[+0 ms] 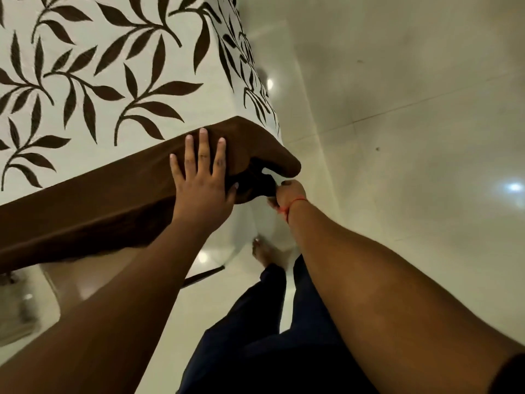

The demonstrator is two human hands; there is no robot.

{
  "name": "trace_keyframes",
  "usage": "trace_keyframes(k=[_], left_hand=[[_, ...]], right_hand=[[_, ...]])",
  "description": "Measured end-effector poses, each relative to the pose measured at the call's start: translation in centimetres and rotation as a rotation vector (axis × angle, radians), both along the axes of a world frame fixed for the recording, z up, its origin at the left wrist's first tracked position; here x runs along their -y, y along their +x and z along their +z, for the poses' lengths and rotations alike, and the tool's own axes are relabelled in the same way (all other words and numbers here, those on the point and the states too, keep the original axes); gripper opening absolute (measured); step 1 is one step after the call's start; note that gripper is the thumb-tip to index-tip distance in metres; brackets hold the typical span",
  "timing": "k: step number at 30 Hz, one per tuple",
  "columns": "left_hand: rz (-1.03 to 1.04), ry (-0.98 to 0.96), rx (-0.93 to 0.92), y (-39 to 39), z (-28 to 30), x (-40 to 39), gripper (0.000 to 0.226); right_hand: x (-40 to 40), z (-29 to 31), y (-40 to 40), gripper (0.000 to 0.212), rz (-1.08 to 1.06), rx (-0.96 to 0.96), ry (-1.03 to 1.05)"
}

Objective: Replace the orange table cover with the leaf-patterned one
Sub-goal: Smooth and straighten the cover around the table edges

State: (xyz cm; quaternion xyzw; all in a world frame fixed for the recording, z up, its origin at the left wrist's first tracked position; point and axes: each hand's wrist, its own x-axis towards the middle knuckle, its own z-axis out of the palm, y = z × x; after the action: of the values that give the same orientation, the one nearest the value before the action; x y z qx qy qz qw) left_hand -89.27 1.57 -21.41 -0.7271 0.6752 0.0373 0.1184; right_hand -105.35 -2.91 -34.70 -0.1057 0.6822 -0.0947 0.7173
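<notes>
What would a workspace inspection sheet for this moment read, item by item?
Surface: table fully draped; only a bit of its frame shows under the near edge.
Job's things: leaf-patterned cover lies over the top, its brown border along the near edge and corner. Orange cover: nothing seen.
Clutter: nothing seen on the cover.
Grippers: left hand flat on the border at the corner; right hand pinches dark fabric under the corner.
Cables: nothing seen; a red thread circles the right wrist.
Surroundings: glossy pale tiled floor, the person's dark trousers and bare foot.
</notes>
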Motion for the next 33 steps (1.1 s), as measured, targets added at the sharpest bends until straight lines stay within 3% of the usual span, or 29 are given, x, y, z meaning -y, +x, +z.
trace_keyframes(k=[4, 6, 9, 12, 13, 17, 23, 26, 29, 33], left_hand=[[0.008, -0.005, 0.004, -0.3, 0.2, 0.0, 0.089], [0.010, 0.002, 0.003, -0.3, 0.3, 0.1, 0.089], [0.017, 0.006, -0.004, -0.5, 0.5, 0.1, 0.090], [0.015, 0.000, -0.014, -0.4, 0.4, 0.1, 0.090], [0.015, -0.002, -0.017, -0.4, 0.3, 0.1, 0.090], [0.020, 0.002, -0.013, -0.4, 0.3, 0.1, 0.090], [0.016, 0.006, -0.039, -0.3, 0.4, 0.1, 0.091], [0.018, 0.023, -0.045, -0.3, 0.4, 0.1, 0.093], [0.027, 0.043, -0.072, 0.0, 1.0, 0.2, 0.093], [0.104, 0.022, -0.184, 0.1, 2.5, 0.2, 0.082]], right_hand=[[-2.9, -0.2, -3.8, 0.045, 0.024, -0.167, -0.057], [-3.9, 0.0, -5.1, 0.040, -0.115, -0.184, -0.005], [-4.8, 1.4, -4.4, 0.025, -0.419, 0.088, 0.132], [-4.3, 2.8, -1.5, 0.051, -0.479, 0.405, 0.150], [-3.7, 3.3, -0.4, 0.050, -0.465, 0.437, 0.127], [-1.4, 4.2, 2.3, 0.026, -0.372, 0.350, 0.046], [-2.0, 3.8, -0.5, 0.034, -0.317, 0.067, 0.053], [-2.3, 4.8, -2.5, 0.037, -0.152, -0.126, 0.018], [-0.4, 7.5, -2.1, 0.026, -0.083, -0.392, -0.282], [4.2, 13.9, 1.8, 0.021, 0.261, -0.431, -1.084]])
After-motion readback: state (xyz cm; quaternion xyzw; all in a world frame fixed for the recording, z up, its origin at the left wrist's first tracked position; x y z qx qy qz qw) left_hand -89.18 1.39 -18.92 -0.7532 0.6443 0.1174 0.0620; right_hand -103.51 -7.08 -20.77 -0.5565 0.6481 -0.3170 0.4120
